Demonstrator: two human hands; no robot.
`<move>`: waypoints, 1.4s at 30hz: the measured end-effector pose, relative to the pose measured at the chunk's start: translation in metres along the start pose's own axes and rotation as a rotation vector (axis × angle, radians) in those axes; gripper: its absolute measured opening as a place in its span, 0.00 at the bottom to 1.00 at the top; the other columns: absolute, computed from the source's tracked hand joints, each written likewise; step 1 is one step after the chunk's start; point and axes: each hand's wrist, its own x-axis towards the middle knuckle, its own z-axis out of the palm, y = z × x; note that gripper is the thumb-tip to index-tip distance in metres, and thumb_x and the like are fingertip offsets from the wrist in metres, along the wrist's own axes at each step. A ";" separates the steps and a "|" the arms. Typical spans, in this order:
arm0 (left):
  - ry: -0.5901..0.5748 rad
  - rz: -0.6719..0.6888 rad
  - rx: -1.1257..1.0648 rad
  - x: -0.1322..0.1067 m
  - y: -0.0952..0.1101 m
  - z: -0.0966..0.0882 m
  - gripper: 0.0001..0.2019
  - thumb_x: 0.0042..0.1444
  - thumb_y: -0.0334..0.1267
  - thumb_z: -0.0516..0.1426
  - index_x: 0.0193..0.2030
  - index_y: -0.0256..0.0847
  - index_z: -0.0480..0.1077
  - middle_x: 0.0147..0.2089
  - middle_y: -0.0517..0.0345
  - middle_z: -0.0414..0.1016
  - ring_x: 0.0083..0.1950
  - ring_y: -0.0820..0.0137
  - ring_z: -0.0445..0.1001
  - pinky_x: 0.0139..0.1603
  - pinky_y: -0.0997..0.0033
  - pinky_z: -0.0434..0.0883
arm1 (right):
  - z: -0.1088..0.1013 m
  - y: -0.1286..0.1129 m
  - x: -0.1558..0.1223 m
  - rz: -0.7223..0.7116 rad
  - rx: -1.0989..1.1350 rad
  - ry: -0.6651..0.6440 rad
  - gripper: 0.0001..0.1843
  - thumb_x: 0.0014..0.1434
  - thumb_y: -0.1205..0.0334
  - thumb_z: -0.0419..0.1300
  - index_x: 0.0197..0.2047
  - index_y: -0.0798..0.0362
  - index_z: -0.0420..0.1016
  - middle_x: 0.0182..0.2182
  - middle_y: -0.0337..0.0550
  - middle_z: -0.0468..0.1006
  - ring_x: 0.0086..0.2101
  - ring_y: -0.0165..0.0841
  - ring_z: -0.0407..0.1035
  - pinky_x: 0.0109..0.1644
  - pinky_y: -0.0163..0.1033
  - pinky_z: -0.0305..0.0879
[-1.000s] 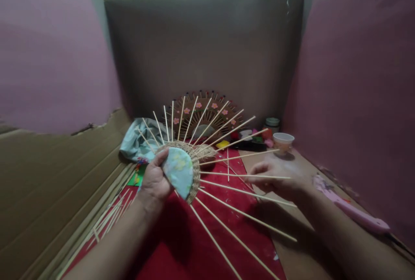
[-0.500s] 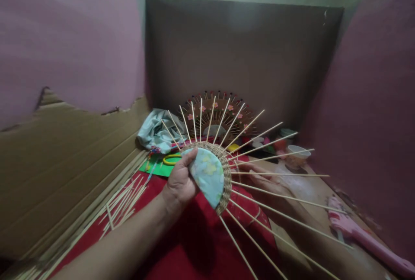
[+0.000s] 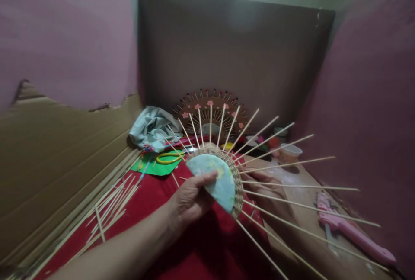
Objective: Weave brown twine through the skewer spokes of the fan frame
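My left hand (image 3: 191, 200) grips a half-round fan piece (image 3: 217, 180): pale floral cloth in the middle, a woven rim, and several thin wooden sticks (image 3: 292, 187) fanning out to the right and upward. The thumb lies across the cloth face. My right hand (image 3: 264, 185) is behind the sticks on the right side, partly hidden by them; its fingers look spread and flat near the woven rim, and I cannot tell whether they pinch anything.
A finished brown fan with pink flowers (image 3: 210, 113) leans on the back wall. Crumpled light cloth (image 3: 152, 128), yellow scissors (image 3: 168, 158) on green paper, loose sticks (image 3: 113, 208) on the red mat, a cup (image 3: 290, 152) and a pink glue gun (image 3: 350, 230) lie around. Cardboard walls enclose the space.
My left hand has turned the fan piece and carried it lower and rightward; the thumb now lies across the cloth. My right hand moved from the table in behind the sticks.
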 end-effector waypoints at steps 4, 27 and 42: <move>0.017 0.044 0.011 0.000 0.001 0.002 0.08 0.47 0.21 0.54 0.35 0.29 0.70 0.31 0.50 0.76 0.31 0.69 0.75 0.44 0.64 0.71 | -0.002 0.004 -0.005 0.039 0.078 -0.007 0.10 0.48 0.60 0.62 0.37 0.47 0.76 0.29 0.37 0.75 0.25 0.28 0.66 0.36 0.36 0.65; -0.008 0.140 -0.081 0.001 0.011 0.006 0.09 0.52 0.22 0.50 0.36 0.31 0.70 0.30 0.51 0.77 0.31 0.69 0.76 0.40 0.64 0.73 | -0.008 0.009 -0.007 0.123 0.007 -0.052 0.10 0.41 0.60 0.66 0.31 0.48 0.79 0.33 0.41 0.80 0.35 0.38 0.72 0.42 0.41 0.66; -0.052 0.011 -0.046 -0.006 0.020 0.007 0.13 0.52 0.31 0.51 0.44 0.30 0.68 0.29 0.47 0.77 0.31 0.63 0.76 0.40 0.59 0.72 | -0.022 0.005 -0.005 0.162 -0.187 -0.066 0.08 0.38 0.57 0.67 0.27 0.46 0.80 0.28 0.41 0.79 0.31 0.37 0.70 0.37 0.41 0.65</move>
